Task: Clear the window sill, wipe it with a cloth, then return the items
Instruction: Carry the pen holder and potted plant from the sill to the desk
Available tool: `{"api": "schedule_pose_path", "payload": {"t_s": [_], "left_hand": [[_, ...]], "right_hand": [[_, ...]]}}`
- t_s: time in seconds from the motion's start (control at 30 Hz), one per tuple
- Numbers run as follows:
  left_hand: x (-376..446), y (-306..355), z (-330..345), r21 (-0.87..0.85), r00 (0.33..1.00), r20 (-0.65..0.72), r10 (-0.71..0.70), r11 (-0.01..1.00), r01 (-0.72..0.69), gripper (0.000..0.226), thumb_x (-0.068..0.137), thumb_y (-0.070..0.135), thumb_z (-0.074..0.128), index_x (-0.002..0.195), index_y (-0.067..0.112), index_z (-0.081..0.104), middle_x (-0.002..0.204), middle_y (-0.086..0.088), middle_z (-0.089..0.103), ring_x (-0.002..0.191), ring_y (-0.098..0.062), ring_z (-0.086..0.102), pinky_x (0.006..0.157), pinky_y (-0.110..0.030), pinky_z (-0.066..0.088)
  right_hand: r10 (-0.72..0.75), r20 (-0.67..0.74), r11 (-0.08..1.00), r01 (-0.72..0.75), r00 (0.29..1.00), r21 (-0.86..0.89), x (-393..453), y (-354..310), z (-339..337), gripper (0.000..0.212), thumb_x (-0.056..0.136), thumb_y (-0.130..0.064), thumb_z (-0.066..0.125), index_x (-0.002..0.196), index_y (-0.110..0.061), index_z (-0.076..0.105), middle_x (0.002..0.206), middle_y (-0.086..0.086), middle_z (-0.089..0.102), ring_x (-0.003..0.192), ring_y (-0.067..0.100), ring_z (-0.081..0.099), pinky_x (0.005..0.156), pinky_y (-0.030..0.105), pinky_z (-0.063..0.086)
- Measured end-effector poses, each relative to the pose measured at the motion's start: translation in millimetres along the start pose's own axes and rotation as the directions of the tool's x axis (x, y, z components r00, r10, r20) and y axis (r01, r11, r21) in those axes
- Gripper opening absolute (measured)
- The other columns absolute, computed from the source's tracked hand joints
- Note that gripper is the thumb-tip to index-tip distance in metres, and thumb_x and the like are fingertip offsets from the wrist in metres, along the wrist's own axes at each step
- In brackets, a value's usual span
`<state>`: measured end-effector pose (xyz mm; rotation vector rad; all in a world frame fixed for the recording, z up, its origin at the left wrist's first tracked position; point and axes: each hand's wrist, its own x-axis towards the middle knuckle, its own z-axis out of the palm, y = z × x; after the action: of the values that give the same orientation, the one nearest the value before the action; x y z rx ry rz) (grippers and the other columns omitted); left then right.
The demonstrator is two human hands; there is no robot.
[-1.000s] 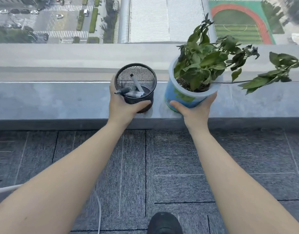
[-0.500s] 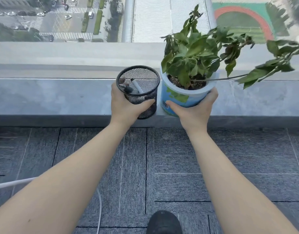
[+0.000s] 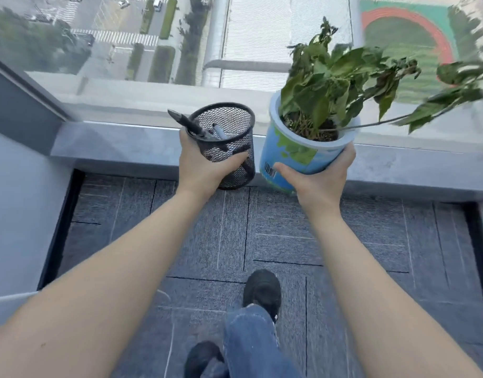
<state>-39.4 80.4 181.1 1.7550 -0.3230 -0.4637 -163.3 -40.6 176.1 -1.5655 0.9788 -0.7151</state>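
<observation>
L hand (image 3: 200, 166) wrapping mesh pen cup (image 3: 226, 144), R hand (image 3: 318, 181) cupping plant pot (image 3: 300, 156); both lifted, side by side. Window sill (image 3: 125, 148) lying just beyond and below hands, long axis running L–R. Cup tilting, pens leaning L.

The pen holder (image 3: 224, 144) sits in the left hand (image 3: 204, 166), just left of the plant pot (image 3: 297, 156) in the right hand (image 3: 319, 181). Both hang before the window sill (image 3: 120, 148), over its front edge. 2 pens (image 3: 191, 125) lie in the holder. Below, 2 shoes (image 3: 262, 291) stand on the floor (image 3: 371, 255).
</observation>
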Motion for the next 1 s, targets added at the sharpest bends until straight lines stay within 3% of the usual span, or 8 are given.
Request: {"api": "schedule_pose_path", "payload": {"t_s": [0.17,0.33,0.4,0.53,0.63,0.8,0.9,1.0], "left_hand": [[-65.7,112.3,-54.6,0.005,0.999,-0.043,0.021,1.0,-0.02,0.086,0.039,0.045,0.072,0.113,0.021,0.035,0.101,0.019,0.051,0.103,-0.01,0.053,0.09,-0.007,0.04],[-131.0,211.5,-104.6,0.039,0.994,-0.101,0.043,0.998,-0.039,0.088,0.038,0.047,0.072,0.114,0.021,0.038,0.098,0.025,0.05,0.095,0.001,0.055,0.088,-0.007,0.041],[-151.4,240.1,-120.8,0.049,0.988,-0.139,0.06,0.997,-0.054,0.091,0.039,0.045,0.074,0.118,0.017,0.039,0.098,0.023,0.05,0.098,-0.007,0.055,0.092,-0.014,0.042],[-194.7,279.2,-145.2,0.039,0.968,-0.24,0.077,0.997,-0.069,0.077,0.053,0.023,0.082,0.116,0.02,0.036,0.101,0.016,0.051,0.106,-0.014,0.053,0.096,-0.029,0.042],[-230.7,299.8,-158.5,0.066,0.927,-0.356,0.12,0.993,-0.103,0.071,0.06,0.013,0.082,0.112,0.023,0.035,0.102,0.013,0.049,0.103,-0.009,0.052,0.087,-0.014,0.04],[-307.9,331.2,-185.2,0.077,0.837,-0.524,0.155,0.988,-0.135,0.077,0.048,0.028,0.076,0.114,0.021,0.037,0.097,0.024,0.048,0.092,0.013,0.049,0.071,0.008,0.037],[-364.2,351.2,-213.1,0.107,0.764,-0.624,0.164,0.986,-0.124,0.086,0.04,0.042,0.076,0.114,0.015,0.04,0.095,0.023,0.05,0.091,0.011,0.05,0.078,-0.002,0.041],[-423.2,367.0,-249.7,0.123,0.65,-0.747,0.14,0.99,-0.071,0.081,0.037,0.05,0.072,0.102,0.011,0.043,0.097,0.002,0.059,0.096,-0.013,0.058,0.091,-0.027,0.046]], "right_hand": [[-0.017,0.057,1.0,0.015,0.998,0.026,-54.7,-118.1,-24.3,0.087,0.056,-0.005,0.084,0.124,-0.009,0.029,0.107,-0.015,0.044,0.1,-0.002,0.051,0.084,0.006,0.047],[-0.062,0.106,0.997,0.058,0.992,0.046,-102.1,-215.6,-45.0,0.094,0.055,-0.005,0.085,0.129,-0.005,0.028,0.108,-0.015,0.045,0.101,-0.003,0.05,0.087,0.007,0.046],[-0.089,0.144,0.995,0.082,0.986,0.057,-115.6,-244.1,-51.5,0.092,0.054,-0.004,0.085,0.127,-0.004,0.029,0.105,-0.021,0.043,0.095,-0.017,0.048,0.083,0.004,0.045],[-0.138,0.23,0.987,0.115,0.963,0.111,-142.5,-286.2,-60.8,0.092,0.055,-0.001,0.084,0.128,-0.004,0.028,0.103,-0.023,0.041,0.098,-0.009,0.048,0.077,0.002,0.045],[-0.186,0.322,0.979,0.147,0.928,0.143,-166.3,-313.5,-67.6,0.09,0.054,0.0,0.084,0.126,-0.009,0.029,0.102,-0.024,0.041,0.091,-0.023,0.047,0.073,-0.001,0.044],[-0.296,0.498,0.953,0.221,0.815,0.206,-219.6,-358.4,-78.4,0.083,0.054,0.002,0.084,0.112,-0.021,0.028,0.099,-0.023,0.043,0.083,-0.03,0.046,0.07,-0.003,0.043],[-0.34,0.597,0.94,0.248,0.727,0.234,-259.0,-390.0,-79.1,0.082,0.053,-0.002,0.085,0.111,-0.02,0.03,0.098,-0.022,0.043,0.085,-0.024,0.047,0.071,-0.002,0.043],[-0.386,0.683,0.922,0.273,0.62,0.274,-308.3,-426.5,-72.3,0.08,0.052,-0.002,0.086,0.109,-0.015,0.031,0.096,-0.019,0.045,0.081,-0.027,0.048,0.067,-0.002,0.043]]}}
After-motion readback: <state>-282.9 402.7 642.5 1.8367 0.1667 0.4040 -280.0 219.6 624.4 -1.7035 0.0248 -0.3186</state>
